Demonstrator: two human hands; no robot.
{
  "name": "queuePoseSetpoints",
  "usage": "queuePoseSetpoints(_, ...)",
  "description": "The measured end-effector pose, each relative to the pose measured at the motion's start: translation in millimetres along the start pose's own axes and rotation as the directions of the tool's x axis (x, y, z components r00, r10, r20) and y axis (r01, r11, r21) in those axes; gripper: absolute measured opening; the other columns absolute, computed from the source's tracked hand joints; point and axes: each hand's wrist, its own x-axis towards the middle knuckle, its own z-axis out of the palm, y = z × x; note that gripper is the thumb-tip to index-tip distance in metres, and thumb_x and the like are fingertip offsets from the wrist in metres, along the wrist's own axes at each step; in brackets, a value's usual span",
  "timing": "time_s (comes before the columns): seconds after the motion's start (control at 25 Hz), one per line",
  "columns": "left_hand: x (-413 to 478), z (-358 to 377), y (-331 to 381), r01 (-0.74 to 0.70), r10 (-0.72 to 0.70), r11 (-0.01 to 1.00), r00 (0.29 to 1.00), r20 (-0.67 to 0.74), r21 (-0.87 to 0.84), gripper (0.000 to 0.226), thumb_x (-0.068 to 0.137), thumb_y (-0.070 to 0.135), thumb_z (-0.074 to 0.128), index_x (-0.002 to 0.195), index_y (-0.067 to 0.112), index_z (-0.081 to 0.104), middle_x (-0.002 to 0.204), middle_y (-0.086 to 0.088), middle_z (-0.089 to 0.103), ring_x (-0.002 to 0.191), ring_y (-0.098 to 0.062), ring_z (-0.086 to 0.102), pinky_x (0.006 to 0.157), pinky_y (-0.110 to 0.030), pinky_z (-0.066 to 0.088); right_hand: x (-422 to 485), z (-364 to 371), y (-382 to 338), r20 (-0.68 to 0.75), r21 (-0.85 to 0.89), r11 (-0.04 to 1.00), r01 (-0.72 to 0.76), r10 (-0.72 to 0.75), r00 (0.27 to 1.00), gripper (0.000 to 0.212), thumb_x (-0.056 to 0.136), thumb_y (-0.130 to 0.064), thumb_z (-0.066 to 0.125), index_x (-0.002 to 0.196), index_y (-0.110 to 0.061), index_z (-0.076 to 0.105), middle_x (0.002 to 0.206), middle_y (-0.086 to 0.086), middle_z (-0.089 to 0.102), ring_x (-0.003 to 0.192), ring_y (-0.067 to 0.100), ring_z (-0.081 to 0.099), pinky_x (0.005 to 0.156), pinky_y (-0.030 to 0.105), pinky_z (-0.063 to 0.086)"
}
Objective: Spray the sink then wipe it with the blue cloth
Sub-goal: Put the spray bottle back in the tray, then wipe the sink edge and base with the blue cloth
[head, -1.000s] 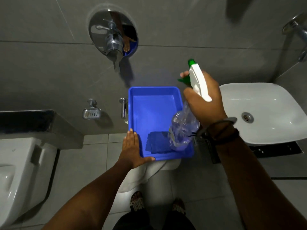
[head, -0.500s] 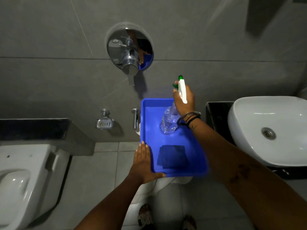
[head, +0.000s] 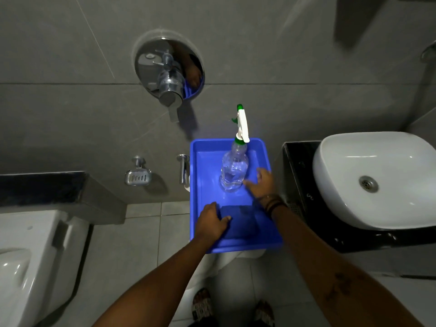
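The clear spray bottle (head: 234, 169) with a white and green trigger head stands upright in the far part of the blue tray (head: 194, 175). My right hand (head: 262, 182) is just right of the bottle's base, fingers spread and off it. The dark blue cloth (head: 243, 224) lies flat in the tray's near part. My left hand (head: 212, 221) rests on the cloth's left edge, thumb stretched over it; the cloth is not lifted. The white sink (head: 377, 161) sits on a black counter to the right, apart from both hands.
The tray rests on a white object over the tiled floor. A chrome wall mixer (head: 168, 77), a soap holder (head: 138, 177) and a small tap (head: 182, 167) are on the grey wall. A white toilet (head: 30, 267) stands at left. My feet show at the bottom.
My right hand set the spray bottle down in the tray and let go of it. My left hand moved from the tray's left rim onto the cloth.
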Motion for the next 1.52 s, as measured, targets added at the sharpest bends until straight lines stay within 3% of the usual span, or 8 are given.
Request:
queuePoseSetpoints(0.28,16.4,28.6,2.0,0.404,-0.388,0.899,0.914,0.118,-0.171,0.047,0.078,0.034,0.08,0.109,0.002,0.064,0.112,-0.017,0.069,0.106,-0.035,0.064,0.091,-0.039,0.053,-46.3,27.4,63.6,0.171,-0.281,0.905,-0.32,0.375,0.911,0.072,0.073,-0.026,0.08,0.129,0.006,0.048,0.138,0.022,0.052,0.126,0.034,0.051,0.1,0.037,0.042)
queuePoseSetpoints(0.48,24.3,30.5,-3.7,0.479,-0.426,0.849,0.87,0.25,-0.222,0.047,0.077,0.033,0.082,0.105,-0.002,0.067,0.11,-0.019,0.07,0.107,-0.038,0.064,0.098,-0.048,0.052,-40.6,27.4,73.4,0.278,-0.211,0.842,-0.496,0.539,0.795,0.043,0.076,-0.019,0.077,0.112,-0.006,0.057,0.122,0.013,0.056,0.12,0.028,0.054,0.08,0.028,0.04)
queuePoseSetpoints(0.64,11.6,28.0,1.0,0.403,-0.341,0.861,0.91,0.237,-0.31,0.032,0.082,0.023,0.08,0.091,0.006,0.054,0.098,-0.022,0.064,0.09,-0.028,0.062,0.091,-0.053,0.053,-43.7,19.6,77.7,0.339,-0.099,0.849,-0.519,0.519,0.785,0.041,0.072,-0.019,0.08,0.062,-0.019,0.041,0.09,0.004,0.051,0.094,0.018,0.047,0.078,0.029,0.039)
queuePoseSetpoints(0.72,1.5,20.8,3.7,0.417,-0.295,0.777,0.903,0.313,-0.471,0.028,0.084,0.014,0.078,0.101,-0.001,0.062,0.109,-0.032,0.068,0.09,-0.031,0.065,0.089,-0.053,0.055,-50.8,14.0,75.6,0.275,0.008,0.867,-0.498,0.476,0.835,0.026,0.069,-0.013,0.083,0.074,0.001,0.063,0.086,0.015,0.067,0.096,0.03,0.061,0.083,0.037,0.049)
queuePoseSetpoints(0.84,-4.8,5.9,9.6,0.449,-0.214,0.638,0.884,0.416,-0.626,0.037,0.084,0.013,0.077,0.112,-0.01,0.067,0.116,-0.028,0.07,0.102,-0.039,0.071,0.092,-0.048,0.058,-57.2,-1.1,64.5,0.279,0.17,0.869,-0.465,0.41,0.868,0.067,0.07,-0.006,0.082,0.12,0.024,0.047,0.125,0.03,0.06,0.117,0.037,0.058,0.099,0.049,0.046)
queuePoseSetpoints(1.04,-17.5,-15.4,43.7,0.541,-0.062,0.454,0.812,0.58,-0.708,0.033,0.089,0.019,0.07,0.119,0.004,0.069,0.116,-0.018,0.073,0.098,-0.029,0.074,0.066,-0.032,0.064,-73.6,-36.7,39.7,0.25,0.337,0.882,-0.328,0.252,0.935,0.032,0.07,-0.005,0.081,0.081,0.015,0.059,0.086,0.036,0.062,0.077,0.025,0.055,0.08,0.054,0.054)
queuePoseSetpoints(1.4,-39.0,25.0,109.0,0.552,0.013,0.535,0.752,0.659,-0.64,0.031,0.095,0.02,0.061,0.123,0.007,0.063,0.114,-0.015,0.074,0.096,-0.029,0.074,0.055,-0.03,0.062,-101.5,-126.8,66.7,0.193,0.55,0.772,-0.32,0.255,0.947,0.019,0.074,0.001,0.075,0.064,-0.013,0.067,0.07,0.006,0.069,0.071,0.025,0.063,0.088,0.048,0.052)
queuePoseSetpoints(1.52,-50.3,59.8,138.5,0.49,-0.036,0.603,0.805,0.592,-0.629,0.033,0.095,0.019,0.062,0.125,0.007,0.061,0.119,-0.017,0.069,0.101,-0.03,0.068,0.07,-0.037,0.061,-102.4,-169.4,94.7,0.153,0.496,0.804,-0.329,0.292,0.944,0.019,0.081,-0.005,0.07,0.068,-0.014,0.06,0.071,0.011,0.059,0.065,0.021,0.054,0.062,0.032,0.053)
